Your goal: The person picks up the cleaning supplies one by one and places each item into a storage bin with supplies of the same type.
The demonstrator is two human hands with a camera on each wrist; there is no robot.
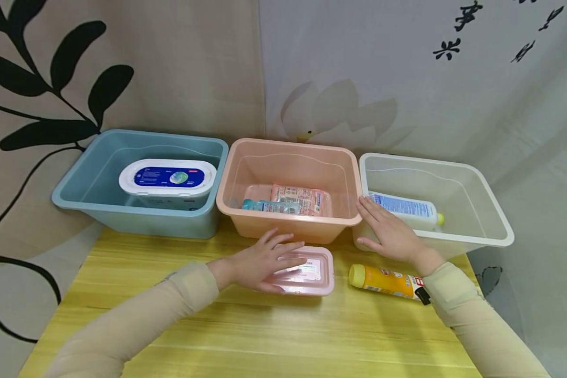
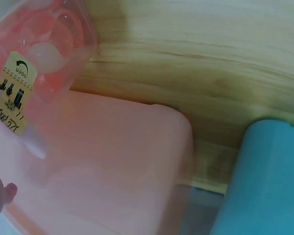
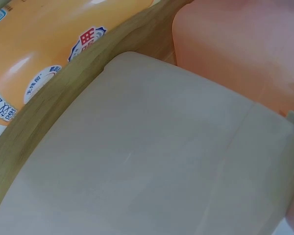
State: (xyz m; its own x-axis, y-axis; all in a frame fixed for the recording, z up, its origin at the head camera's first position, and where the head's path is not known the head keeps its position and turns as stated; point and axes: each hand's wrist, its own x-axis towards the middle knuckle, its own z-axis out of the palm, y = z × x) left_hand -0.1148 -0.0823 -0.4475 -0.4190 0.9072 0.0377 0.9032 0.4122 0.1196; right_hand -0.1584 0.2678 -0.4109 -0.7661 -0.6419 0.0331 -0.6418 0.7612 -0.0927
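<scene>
My left hand (image 1: 264,264) has its fingers spread over the left part of a pink lidded box (image 1: 322,270). Whether it touches the lid I cannot tell. In the left wrist view, this box (image 2: 63,73) shows see-through sides, reddish contents and a yellow label. My right hand (image 1: 392,235) reaches to the left front corner of a white bin (image 1: 484,242), fingers extended at its rim. A white bottle with blue print and yellow cap (image 1: 406,210) lies in that bin. Below the right hand, a yellow-orange bottle (image 1: 385,281) lies on its side.
A blue bin (image 1: 90,205) at the left holds a white wipes tub (image 1: 170,181). The peach bin (image 1: 283,228) in the middle holds a pink packet (image 1: 304,199) and a small blue-capped bottle (image 1: 271,206). All stand on a wooden table (image 1: 274,336) before a curtain.
</scene>
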